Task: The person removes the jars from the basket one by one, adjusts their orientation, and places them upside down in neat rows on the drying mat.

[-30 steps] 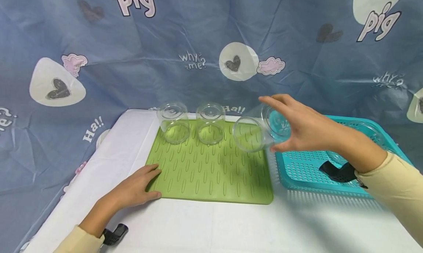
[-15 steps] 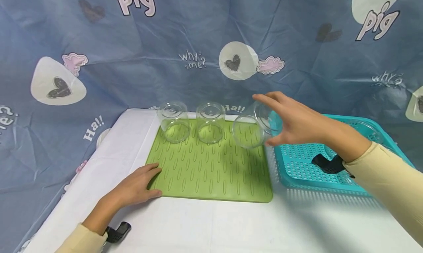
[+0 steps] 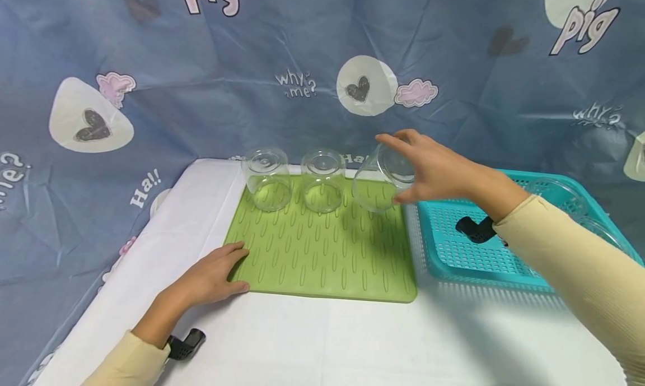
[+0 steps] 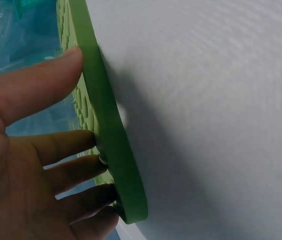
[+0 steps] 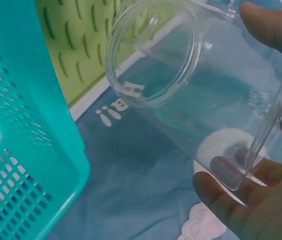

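Observation:
My right hand (image 3: 435, 164) grips a clear glass (image 3: 370, 191) around its base end, thumb on one side and fingers on the other. The glass tilts, its mouth pointing down and left over the back right part of a green ridged mat (image 3: 322, 257). In the right wrist view the open rim of the glass (image 5: 153, 52) faces away from the palm. Two similar glasses, one at the left (image 3: 269, 178) and one nearer the middle (image 3: 323, 180), stand upside down along the mat's back edge. My left hand (image 3: 211, 277) rests at the mat's front left corner, fingers spread and relaxed.
At the right stands a turquoise perforated basket (image 3: 484, 277) with more clear glasses (image 3: 559, 194) in it, partly behind my right forearm. White cloth (image 3: 322, 341) covers the table. A blue printed curtain (image 3: 227, 106) hangs close behind the mat.
My right hand has carried the tilted glass left, away from the basket, and its mouth now points more downward. The left hand stays at the mat's corner. The head view has shifted slightly.

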A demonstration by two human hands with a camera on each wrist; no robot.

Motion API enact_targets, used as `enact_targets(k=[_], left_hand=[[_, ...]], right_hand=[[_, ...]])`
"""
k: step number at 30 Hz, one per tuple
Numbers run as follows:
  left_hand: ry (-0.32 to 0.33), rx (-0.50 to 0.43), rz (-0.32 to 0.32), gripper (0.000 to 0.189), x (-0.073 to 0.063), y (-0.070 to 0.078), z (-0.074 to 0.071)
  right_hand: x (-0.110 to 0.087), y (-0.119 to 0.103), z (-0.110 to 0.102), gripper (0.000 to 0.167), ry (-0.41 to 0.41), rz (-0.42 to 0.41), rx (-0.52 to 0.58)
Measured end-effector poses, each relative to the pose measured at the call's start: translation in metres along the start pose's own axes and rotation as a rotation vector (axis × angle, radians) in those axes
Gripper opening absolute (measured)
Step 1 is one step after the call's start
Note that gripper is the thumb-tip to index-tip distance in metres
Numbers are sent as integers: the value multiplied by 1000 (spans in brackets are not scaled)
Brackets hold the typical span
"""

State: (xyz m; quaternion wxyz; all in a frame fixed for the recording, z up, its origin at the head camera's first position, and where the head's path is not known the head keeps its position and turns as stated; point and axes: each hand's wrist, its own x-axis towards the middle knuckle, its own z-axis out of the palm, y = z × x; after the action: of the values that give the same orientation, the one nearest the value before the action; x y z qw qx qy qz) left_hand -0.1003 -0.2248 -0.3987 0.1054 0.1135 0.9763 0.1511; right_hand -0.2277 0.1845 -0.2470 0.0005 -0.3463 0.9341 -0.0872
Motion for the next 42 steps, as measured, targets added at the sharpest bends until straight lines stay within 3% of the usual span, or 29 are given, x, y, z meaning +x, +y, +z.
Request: enact_targets(k=[19,42], left_hand=[[14,-36,-6,74,-4,-3,3],[23,-45,6,73,-2,-4,4]], right_hand=[[34,8,11,111,-99,70,-33],[55,30,50,110,-187,177,82]])
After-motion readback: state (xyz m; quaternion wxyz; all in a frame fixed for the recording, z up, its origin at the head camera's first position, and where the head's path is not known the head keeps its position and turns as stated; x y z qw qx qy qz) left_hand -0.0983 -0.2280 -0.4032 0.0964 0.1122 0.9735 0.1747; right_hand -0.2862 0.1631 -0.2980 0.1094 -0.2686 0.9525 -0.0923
